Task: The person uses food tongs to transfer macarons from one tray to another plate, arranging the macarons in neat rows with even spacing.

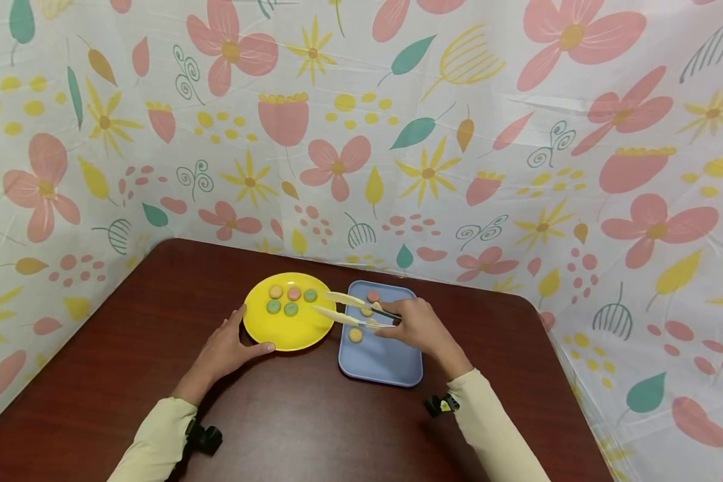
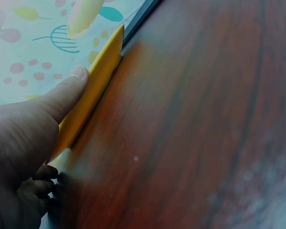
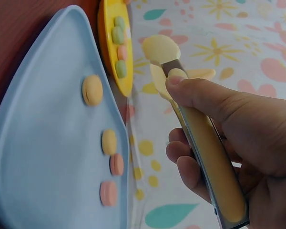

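In the head view, a yellow plate (image 1: 286, 335) bears several green, pink and yellow macarons (image 1: 291, 308). My left hand (image 1: 225, 348) holds the plate by its left and near rim, thumb and fingers spread along the edge; the left wrist view has the thumb against the yellow rim (image 2: 97, 86). My right hand (image 1: 418, 328) grips tongs (image 1: 343, 318) with cream tips. The tips stand apart over the plate's right edge, and I see nothing between them. Beneath the tongs lies a blue tray (image 1: 379, 365) with several yellow and pink macarons (image 3: 92, 90), partly hidden in the head view.
Plate and tray sit side by side on a dark brown wooden table (image 1: 295, 428). A flower-patterned cloth (image 1: 337, 221) hangs behind the table and along its sides. Black wrist cameras (image 1: 205, 438) are strapped over both cream sleeves.
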`<state>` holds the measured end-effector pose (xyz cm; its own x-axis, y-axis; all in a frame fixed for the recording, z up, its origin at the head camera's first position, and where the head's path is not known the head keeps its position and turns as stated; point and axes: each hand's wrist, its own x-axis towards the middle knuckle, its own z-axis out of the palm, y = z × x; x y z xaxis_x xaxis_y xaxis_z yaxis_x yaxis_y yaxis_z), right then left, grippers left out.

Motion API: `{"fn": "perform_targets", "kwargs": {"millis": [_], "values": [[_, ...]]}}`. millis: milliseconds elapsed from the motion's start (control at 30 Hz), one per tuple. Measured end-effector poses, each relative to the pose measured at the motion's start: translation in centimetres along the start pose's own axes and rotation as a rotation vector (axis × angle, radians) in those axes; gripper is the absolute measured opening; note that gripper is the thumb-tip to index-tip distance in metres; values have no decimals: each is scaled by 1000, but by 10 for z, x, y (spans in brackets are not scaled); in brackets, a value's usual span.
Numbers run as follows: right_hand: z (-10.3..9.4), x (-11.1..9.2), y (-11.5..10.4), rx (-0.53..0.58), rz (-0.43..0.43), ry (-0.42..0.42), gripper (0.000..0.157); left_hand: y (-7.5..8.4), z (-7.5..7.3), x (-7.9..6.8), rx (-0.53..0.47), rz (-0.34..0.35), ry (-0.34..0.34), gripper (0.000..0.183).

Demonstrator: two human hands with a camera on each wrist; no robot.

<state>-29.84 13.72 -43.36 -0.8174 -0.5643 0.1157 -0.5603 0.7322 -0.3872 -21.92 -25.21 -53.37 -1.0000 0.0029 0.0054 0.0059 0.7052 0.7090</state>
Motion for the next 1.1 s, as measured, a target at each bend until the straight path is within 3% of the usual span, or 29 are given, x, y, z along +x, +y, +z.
{"fn": "perform_targets", "kwargs": {"millis": [567, 1100], "values": [[-6, -54, 26, -8, 108, -7, 54, -2, -1, -1, 7, 2, 1, 126], [5, -74, 36, 15, 117, -20, 53, 0, -1, 0, 18, -22, -7, 128]]}}
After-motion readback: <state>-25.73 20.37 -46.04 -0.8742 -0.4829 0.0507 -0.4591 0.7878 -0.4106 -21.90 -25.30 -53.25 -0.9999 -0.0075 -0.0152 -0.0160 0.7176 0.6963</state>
